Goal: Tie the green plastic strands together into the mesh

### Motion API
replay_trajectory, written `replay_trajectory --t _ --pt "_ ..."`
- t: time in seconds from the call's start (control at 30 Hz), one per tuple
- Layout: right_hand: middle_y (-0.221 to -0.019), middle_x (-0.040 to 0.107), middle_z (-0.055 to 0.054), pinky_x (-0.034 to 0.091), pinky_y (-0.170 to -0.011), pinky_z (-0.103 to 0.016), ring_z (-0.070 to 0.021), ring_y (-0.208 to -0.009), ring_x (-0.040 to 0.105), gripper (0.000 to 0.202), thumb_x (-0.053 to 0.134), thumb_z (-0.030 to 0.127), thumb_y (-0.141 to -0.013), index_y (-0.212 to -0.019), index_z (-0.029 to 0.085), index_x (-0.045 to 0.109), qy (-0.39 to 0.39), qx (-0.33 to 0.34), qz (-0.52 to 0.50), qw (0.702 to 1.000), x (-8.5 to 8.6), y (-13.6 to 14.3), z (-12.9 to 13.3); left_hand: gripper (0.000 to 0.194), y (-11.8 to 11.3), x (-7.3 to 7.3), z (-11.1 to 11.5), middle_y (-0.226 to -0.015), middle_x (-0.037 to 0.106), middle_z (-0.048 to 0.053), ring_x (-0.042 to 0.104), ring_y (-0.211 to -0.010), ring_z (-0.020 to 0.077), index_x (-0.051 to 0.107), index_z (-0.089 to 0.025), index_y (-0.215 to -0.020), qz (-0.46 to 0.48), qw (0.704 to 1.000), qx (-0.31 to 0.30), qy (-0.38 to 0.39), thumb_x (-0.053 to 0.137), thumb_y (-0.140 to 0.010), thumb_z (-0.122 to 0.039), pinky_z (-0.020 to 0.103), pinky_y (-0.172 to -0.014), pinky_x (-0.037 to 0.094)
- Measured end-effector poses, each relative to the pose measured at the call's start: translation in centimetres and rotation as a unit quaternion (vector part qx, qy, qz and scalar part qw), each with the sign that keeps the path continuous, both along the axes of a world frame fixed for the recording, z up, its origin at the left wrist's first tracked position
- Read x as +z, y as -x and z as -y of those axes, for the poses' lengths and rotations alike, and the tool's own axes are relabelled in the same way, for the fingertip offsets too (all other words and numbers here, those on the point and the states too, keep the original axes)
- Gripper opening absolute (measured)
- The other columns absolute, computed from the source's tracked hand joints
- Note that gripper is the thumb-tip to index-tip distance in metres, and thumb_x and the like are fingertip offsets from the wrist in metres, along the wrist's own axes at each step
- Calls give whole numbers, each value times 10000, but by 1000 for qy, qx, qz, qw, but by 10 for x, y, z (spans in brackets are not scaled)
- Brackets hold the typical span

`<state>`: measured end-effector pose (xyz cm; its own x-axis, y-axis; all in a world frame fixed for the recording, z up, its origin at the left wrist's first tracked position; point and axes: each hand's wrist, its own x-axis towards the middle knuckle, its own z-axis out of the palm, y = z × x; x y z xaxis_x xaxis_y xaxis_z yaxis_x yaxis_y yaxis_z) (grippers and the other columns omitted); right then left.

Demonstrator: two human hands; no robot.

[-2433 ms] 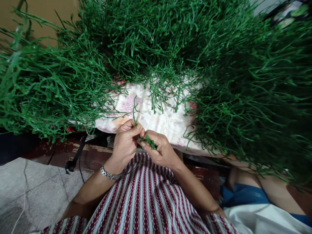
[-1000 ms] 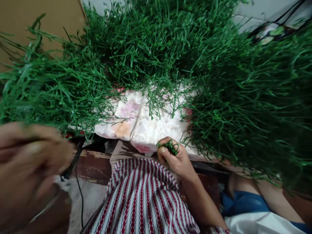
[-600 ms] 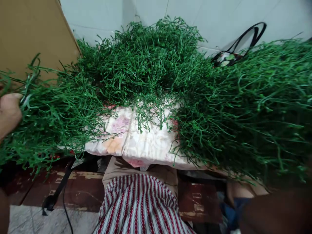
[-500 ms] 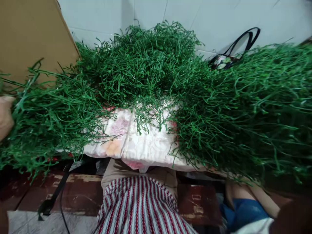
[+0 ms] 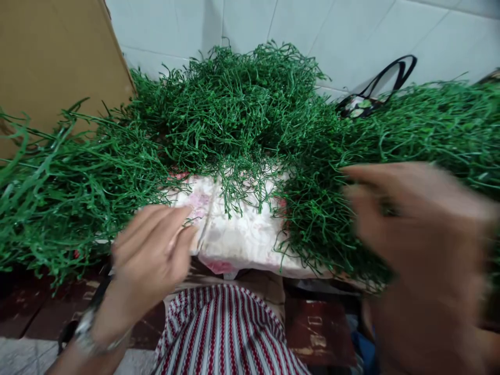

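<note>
My left hand [image 5: 150, 255], with a watch on its wrist, is over the left front of the pale flowered cloth [image 5: 238, 239]. Its thumb and fingers are bent towards each other, and anything between them is too small to make out. On the right, my right hand [image 5: 417, 224] is blurred by motion above the green stems, with its fingertips hidden or smeared. Thin green plastic-looking stems lie in a left heap [image 5: 78, 182], a back heap [image 5: 242, 99] and a large right heap [image 5: 429, 125]. A few stems spread onto the cloth's middle.
A brown board [image 5: 58, 57] stands at the back left against the tiled wall [image 5: 351, 36]. A black-strapped bag [image 5: 359, 105] rests between the back and right heaps. Below the cloth are my striped apron [image 5: 230, 333] and a dark red bench [image 5: 320, 328].
My left hand has come from the far left edge to the front of the cloth. My right hand has entered over the right heap, and the view has shifted slightly.
</note>
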<state>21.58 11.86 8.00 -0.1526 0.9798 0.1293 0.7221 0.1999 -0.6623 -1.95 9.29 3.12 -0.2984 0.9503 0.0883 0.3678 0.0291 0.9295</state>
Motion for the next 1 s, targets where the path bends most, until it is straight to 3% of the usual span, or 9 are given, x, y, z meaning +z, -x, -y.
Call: replay_trajectory --t 0.07,0.13,0.17,0.27,0.37,0.5,0.63,0.87,1.0 --pt "-1032 658 -65 499 -777 -471 -316 -1001 604 218 556 403 -826 -934 264 684 -65 152 122 979 -2 23 -3 284 -1 -8 -6 -923 660 54 608 -846 190 600 -179 -1029 -28 1000 4 4 601 -781 -317 289 -720 479" --pt "-916 663 -103 494 -745 -434 -278 -894 609 202 538 210 -834 -1008 182 635 -133 267 271 915 -12 47 -7 296 -3 -18 -16 -830 661 37 595 -764 180 613 -177 -992 -66 998 8 5 627 -727 -310 271 -673 446" --pt "-916 652 -109 487 -717 -395 -261 -868 601 227 502 171 -847 -1049 172 607 -151 282 311 895 -20 59 -10 284 -4 -24 -23 -777 651 27 579 -718 172 622 -172 -961 -79 997 10 5 630 -706 -298 266 -652 427" --pt "-952 621 -124 448 -681 -330 -243 -870 576 211 446 102 -849 -999 154 585 -166 256 360 882 -42 80 -21 138 -6 -38 -39 -584 553 -14 494 -575 135 633 -154 -782 -76 997 6 15 578 -670 -213 246 -571 359" --pt "-962 610 -113 427 -684 -314 -243 -888 570 227 432 73 -827 -982 151 579 -153 231 357 892 -59 80 -33 89 -3 -45 -32 -519 478 -36 434 -513 106 604 -147 -667 -35 999 -4 26 523 -632 -155 225 -512 313" --pt "-990 611 -95 427 -718 -307 -238 -910 574 243 411 121 -850 -1012 160 587 -137 211 337 907 -73 64 -41 95 9 -41 15 -531 469 -38 402 -477 82 592 -145 -656 44 997 -11 57 507 -622 -171 205 -460 285" --pt "-1047 607 -96 425 -725 -310 -240 -946 563 304 416 154 -852 -1123 166 554 -127 197 332 914 -82 57 -42 88 19 -40 65 -507 458 -42 361 -448 66 614 -147 -640 204 969 -19 134 550 -584 -168 198 -439 247" --pt "-944 615 -113 413 -791 -358 -236 -911 536 264 390 180 -880 -815 149 644 -125 215 339 907 -82 56 -29 93 21 -52 92 -619 558 -5 445 -539 87 649 -150 -627 213 964 -42 157 563 -592 -148 205 -507 325" --pt "-1130 569 -125 414 -842 -401 -263 -1012 505 251 398 169 -888 -921 155 646 -198 228 259 917 -69 52 -10 107 18 -56 91 -655 574 8 471 -582 109 656 -155 -637 143 980 -44 133 550 -625 -159 218 -536 350"
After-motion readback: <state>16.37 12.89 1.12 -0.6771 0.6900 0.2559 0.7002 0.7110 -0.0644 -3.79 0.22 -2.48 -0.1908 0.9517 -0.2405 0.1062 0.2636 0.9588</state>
